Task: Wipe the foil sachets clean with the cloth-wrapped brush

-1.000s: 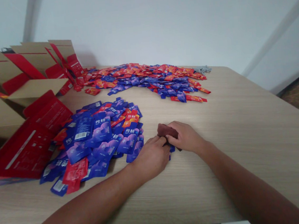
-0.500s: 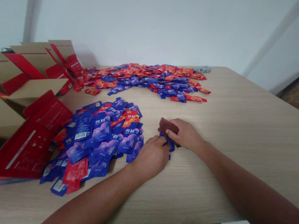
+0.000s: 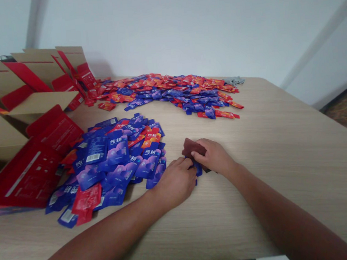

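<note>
Over the middle of the table, my right hand (image 3: 214, 154) is closed on a flat, dark reddish-brown piece (image 3: 191, 146), its thumb on top; I cannot make out what kind of thing it is. My left hand (image 3: 180, 182) sits right beside it, fingers curled round a blue sachet (image 3: 198, 168) that is mostly hidden under the hands. Below the right palm a dark corner shows. Left of my hands lies a loose pile of blue and purple sachets (image 3: 117, 151), with a few red and orange ones such as a red sachet (image 3: 86, 201).
At the left stand several open cardboard boxes with red flaps (image 3: 27, 172). A long heap of red and blue sachets (image 3: 169, 89) runs along the back of the table (image 3: 287, 168), by the white wall. A crumpled grey thing (image 3: 234, 81) lies at the heap's right end.
Almost nothing differs. The brown piece in my right hand has shifted very slightly left; both hands keep their hold, and the piles and boxes stay put.
</note>
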